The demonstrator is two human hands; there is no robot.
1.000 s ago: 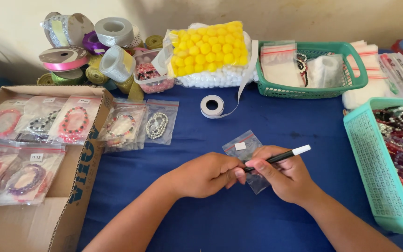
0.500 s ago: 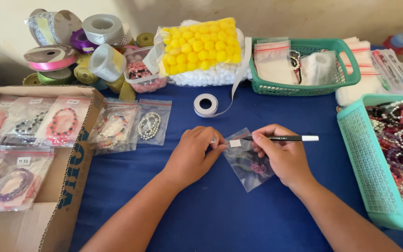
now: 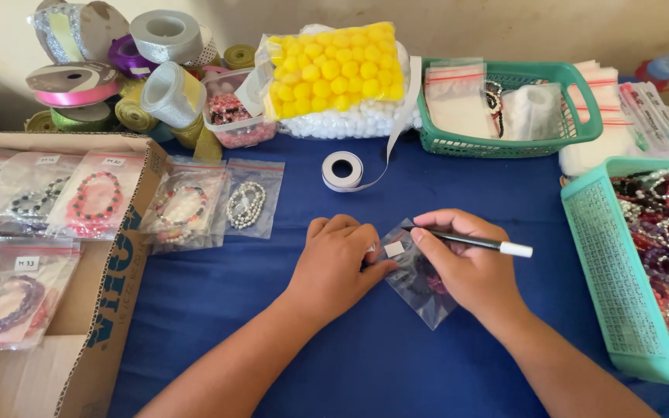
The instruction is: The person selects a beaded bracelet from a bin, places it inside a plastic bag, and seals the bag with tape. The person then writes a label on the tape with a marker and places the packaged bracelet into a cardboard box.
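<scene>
At nine o'clock a cardboard box (image 3: 94, 325) holds clear bags of bead bracelets laid flat in rows, and two more such bags (image 3: 214, 203) lie just beside its rim on the blue cloth (image 3: 365, 364). At one o'clock a green basket (image 3: 505, 143) carries folded plastic bags and a dark bracelet; at three o'clock a teal basket (image 3: 605, 271) is heaped with red, purple and silver beads. A small clear tub (image 3: 234, 124) at eleven o'clock holds pink beads, with ribbon spools behind it and a packet of yellow balls (image 3: 334, 70) at twelve. Since half a second ago the two hands have drawn closer over the small bag (image 3: 420, 282), and the pen now slants lower, tip towards the white label. The left hand (image 3: 334, 263) lies flat, fingers together, pinning the bag's left corner to the cloth at the centre. The right hand (image 3: 470, 267) is closed around a black pen (image 3: 478, 243), resting on the bag.
</scene>
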